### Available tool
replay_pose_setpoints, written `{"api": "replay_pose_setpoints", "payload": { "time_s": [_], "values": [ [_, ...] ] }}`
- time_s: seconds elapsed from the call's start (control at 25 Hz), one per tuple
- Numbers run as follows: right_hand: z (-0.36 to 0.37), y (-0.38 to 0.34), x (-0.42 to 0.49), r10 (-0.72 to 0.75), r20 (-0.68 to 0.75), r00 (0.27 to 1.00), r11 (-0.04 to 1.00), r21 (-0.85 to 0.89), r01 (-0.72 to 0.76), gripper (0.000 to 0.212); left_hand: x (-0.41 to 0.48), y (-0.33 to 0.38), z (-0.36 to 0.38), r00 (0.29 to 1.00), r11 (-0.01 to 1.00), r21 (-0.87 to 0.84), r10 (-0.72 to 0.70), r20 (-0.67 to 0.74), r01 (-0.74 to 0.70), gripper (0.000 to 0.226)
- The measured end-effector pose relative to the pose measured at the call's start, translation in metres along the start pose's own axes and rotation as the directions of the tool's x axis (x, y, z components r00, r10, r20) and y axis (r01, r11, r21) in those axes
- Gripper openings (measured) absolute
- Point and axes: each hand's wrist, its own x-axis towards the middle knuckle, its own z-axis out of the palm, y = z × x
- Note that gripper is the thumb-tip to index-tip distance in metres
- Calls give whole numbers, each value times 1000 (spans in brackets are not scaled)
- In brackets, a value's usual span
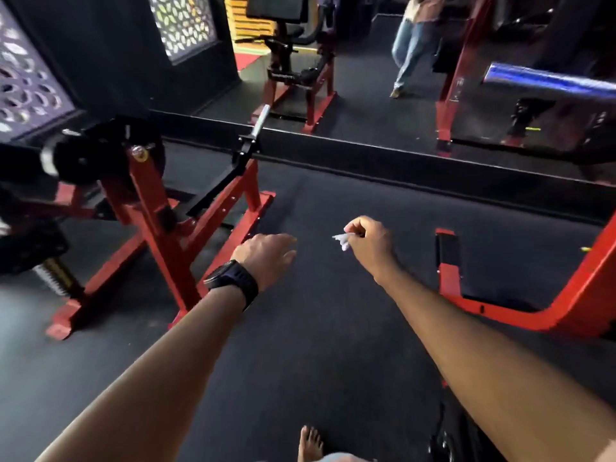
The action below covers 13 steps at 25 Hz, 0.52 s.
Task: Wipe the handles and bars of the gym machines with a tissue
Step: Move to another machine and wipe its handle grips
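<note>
Tissue [341,241], white and crumpled, sticks out leftward from the right hand [370,243], whose curled fingers and thumb pinch it above the dark floor [333,345]. Its long axis runs roughly left to right. The left hand [266,255] hangs relaxed, holding nothing, a black watch [233,281] on its wrist, near the left machine's red frame [150,211], whose silver bar [260,121] points up and away. Marks on a far red upright [461,88] are too blurred to read.
</note>
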Motion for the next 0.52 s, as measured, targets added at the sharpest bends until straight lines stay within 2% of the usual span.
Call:
{"api": "replay_pose_setpoints", "payload": {
  "time_s": [0.32,0.4,0.52],
  "values": [
    [22,17,244,8,-228,974,998,-51,-21,22,302,2,-13,967,969,-21,248,64,-248,37],
    [23,18,298,68,-290,955,998,15,-66,20,372,5,-17,942,944,-2,328,67,-329,37],
    [15,11,383,168,-407,898,986,54,-160,18,483,24,-34,890,897,34,432,148,-441,37]
  ]
}}
